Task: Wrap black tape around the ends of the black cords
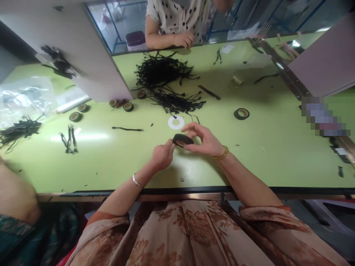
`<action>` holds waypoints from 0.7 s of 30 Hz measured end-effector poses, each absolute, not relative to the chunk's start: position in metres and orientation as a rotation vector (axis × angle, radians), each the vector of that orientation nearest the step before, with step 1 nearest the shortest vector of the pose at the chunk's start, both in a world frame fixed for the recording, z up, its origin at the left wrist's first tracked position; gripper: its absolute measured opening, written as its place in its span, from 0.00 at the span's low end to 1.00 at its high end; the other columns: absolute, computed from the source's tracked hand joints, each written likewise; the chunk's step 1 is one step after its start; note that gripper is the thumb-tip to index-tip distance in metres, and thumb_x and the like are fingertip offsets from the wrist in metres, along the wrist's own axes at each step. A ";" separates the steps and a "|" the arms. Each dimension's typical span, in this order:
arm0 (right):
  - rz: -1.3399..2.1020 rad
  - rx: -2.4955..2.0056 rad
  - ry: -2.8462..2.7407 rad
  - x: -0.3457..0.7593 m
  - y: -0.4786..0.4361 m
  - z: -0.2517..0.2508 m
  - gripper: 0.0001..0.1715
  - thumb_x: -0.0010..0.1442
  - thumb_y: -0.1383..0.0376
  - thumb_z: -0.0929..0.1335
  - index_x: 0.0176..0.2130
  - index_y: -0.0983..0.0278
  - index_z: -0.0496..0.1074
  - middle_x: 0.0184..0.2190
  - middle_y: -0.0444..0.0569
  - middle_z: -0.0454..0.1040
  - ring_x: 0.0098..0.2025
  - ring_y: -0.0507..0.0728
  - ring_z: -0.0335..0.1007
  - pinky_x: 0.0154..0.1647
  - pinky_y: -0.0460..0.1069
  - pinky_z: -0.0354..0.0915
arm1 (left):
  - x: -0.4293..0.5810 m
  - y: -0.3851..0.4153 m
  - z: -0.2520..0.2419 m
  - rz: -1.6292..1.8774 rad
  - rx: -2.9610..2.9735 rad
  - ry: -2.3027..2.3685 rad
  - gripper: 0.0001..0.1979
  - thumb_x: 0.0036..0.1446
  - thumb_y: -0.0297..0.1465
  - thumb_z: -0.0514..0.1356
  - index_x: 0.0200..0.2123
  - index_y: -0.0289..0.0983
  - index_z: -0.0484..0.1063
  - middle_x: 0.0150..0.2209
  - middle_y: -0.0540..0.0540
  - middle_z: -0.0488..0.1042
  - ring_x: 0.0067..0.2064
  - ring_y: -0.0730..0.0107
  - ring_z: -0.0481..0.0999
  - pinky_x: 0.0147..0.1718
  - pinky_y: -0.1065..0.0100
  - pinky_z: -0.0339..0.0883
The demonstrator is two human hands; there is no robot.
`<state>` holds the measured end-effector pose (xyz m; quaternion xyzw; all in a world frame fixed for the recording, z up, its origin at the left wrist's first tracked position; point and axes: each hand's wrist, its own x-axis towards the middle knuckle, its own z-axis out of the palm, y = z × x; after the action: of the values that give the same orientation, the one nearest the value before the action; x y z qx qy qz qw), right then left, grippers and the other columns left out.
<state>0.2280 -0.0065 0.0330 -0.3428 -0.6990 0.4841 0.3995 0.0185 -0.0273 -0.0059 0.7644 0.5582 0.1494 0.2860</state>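
Black cord pile [162, 72], white ring [171, 123]

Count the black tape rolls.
7 tape rolls: one held between left hand and right hand; one on the table to their right; five along the left by the white panel. The cord pile may hide more.

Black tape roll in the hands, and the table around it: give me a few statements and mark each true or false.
1. The left hand and the right hand both grip the black tape roll. True.
2. The white ring hangs on the right wrist. False: it lies flat on the green table, just beyond the hands.
3. A pile of black cords lies farther across the table. True.
4. The second tape roll rests on top of the cords. False: it lies alone on bare table, off to the right.
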 end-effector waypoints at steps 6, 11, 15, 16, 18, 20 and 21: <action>0.425 -0.941 -2.130 0.217 -0.011 0.027 0.17 0.49 0.64 0.69 0.41 0.60 0.69 0.32 0.46 0.77 0.50 0.64 0.68 0.57 0.63 0.49 | 0.016 -0.017 -0.015 0.846 1.292 1.197 0.18 0.63 0.47 0.51 0.33 0.39 0.61 0.20 0.56 0.59 0.21 0.77 0.57 0.24 0.73 0.52; 0.413 -0.986 -2.276 0.211 -0.011 0.016 0.20 0.47 0.65 0.68 0.42 0.62 0.70 0.31 0.47 0.77 0.36 0.59 0.68 0.41 0.54 0.57 | 0.007 -0.005 -0.013 0.810 1.086 1.005 0.21 0.55 0.50 0.60 0.33 0.36 0.64 0.20 0.56 0.61 0.21 0.80 0.58 0.23 0.74 0.51; 0.587 -1.000 -2.345 0.211 -0.010 0.013 0.21 0.47 0.64 0.68 0.43 0.62 0.67 0.33 0.47 0.78 0.34 0.57 0.69 0.38 0.52 0.58 | 0.005 -0.005 -0.011 0.830 1.094 1.025 0.22 0.55 0.50 0.60 0.29 0.36 0.63 0.18 0.58 0.55 0.20 0.81 0.51 0.21 0.74 0.44; 0.608 -1.016 -2.342 0.211 -0.010 0.013 0.22 0.47 0.63 0.68 0.44 0.63 0.67 0.34 0.47 0.78 0.35 0.57 0.70 0.40 0.52 0.57 | 0.005 -0.006 -0.011 0.838 1.106 1.051 0.23 0.56 0.51 0.59 0.28 0.37 0.62 0.18 0.58 0.53 0.20 0.81 0.49 0.21 0.73 0.42; 0.608 -1.062 -2.337 0.210 -0.009 0.012 0.23 0.48 0.61 0.68 0.45 0.63 0.66 0.35 0.48 0.79 0.37 0.59 0.71 0.42 0.53 0.57 | 0.006 -0.008 -0.012 0.848 1.159 1.091 0.24 0.58 0.52 0.56 0.25 0.37 0.59 0.18 0.58 0.52 0.20 0.80 0.49 0.21 0.72 0.42; 0.567 -1.120 -2.339 0.209 -0.009 0.012 0.25 0.48 0.57 0.70 0.44 0.64 0.66 0.36 0.51 0.79 0.40 0.62 0.72 0.44 0.55 0.56 | 0.007 -0.009 -0.013 0.836 1.251 1.099 0.24 0.58 0.52 0.55 0.25 0.37 0.58 0.19 0.57 0.53 0.21 0.80 0.50 0.22 0.72 0.45; 0.553 -1.153 -2.335 0.207 -0.009 0.012 0.25 0.47 0.56 0.70 0.44 0.64 0.67 0.37 0.52 0.79 0.41 0.63 0.72 0.44 0.55 0.56 | 0.006 -0.009 -0.014 0.825 1.314 1.108 0.24 0.59 0.51 0.55 0.25 0.37 0.58 0.19 0.57 0.54 0.22 0.79 0.51 0.23 0.72 0.47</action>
<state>0.2072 -0.0087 0.0119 -0.4206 -0.8521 0.2016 0.2374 0.0064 -0.0089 -0.0137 0.5618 0.4739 0.3529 0.5790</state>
